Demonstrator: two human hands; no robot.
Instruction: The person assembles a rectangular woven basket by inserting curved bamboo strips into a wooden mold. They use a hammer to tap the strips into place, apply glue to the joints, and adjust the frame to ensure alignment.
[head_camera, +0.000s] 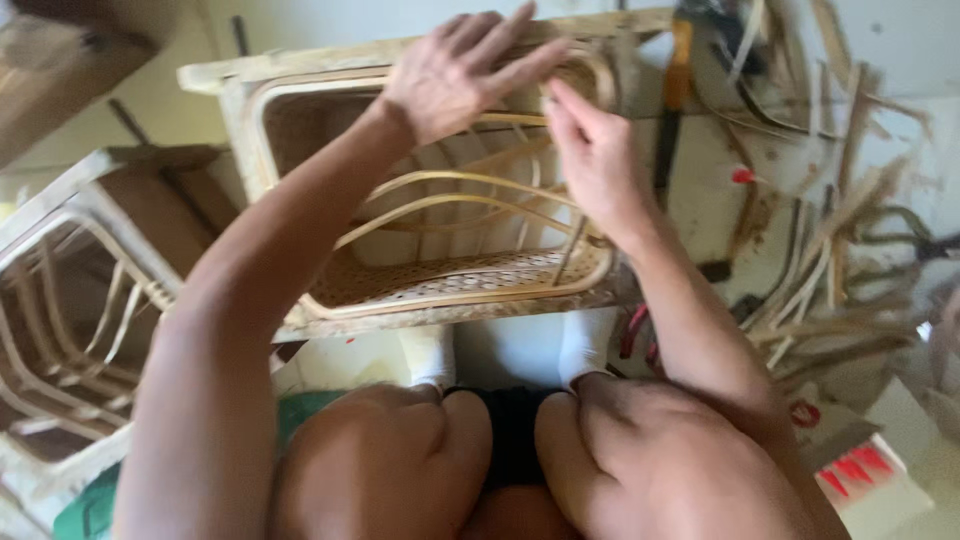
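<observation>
A wooden chair frame (240, 90) with a woven cane panel (450, 280) lies in front of me, its pale cane strips (450, 190) arching across the opening. My left hand (455, 75) rests on the far rim of the frame with its fingers spread. Just right of it, my right hand (590, 160) pinches a thin cane strip at that rim. Both forearms reach over the frame from my bare knees at the bottom of the view.
A second chair frame (70, 300) with loose cane strips stands at the left. Cane strips and scraps (830, 250) lie in a heap on the floor at the right, with an orange-handled tool (678, 70) at the far side. A red and white packet (865, 470) lies at the lower right.
</observation>
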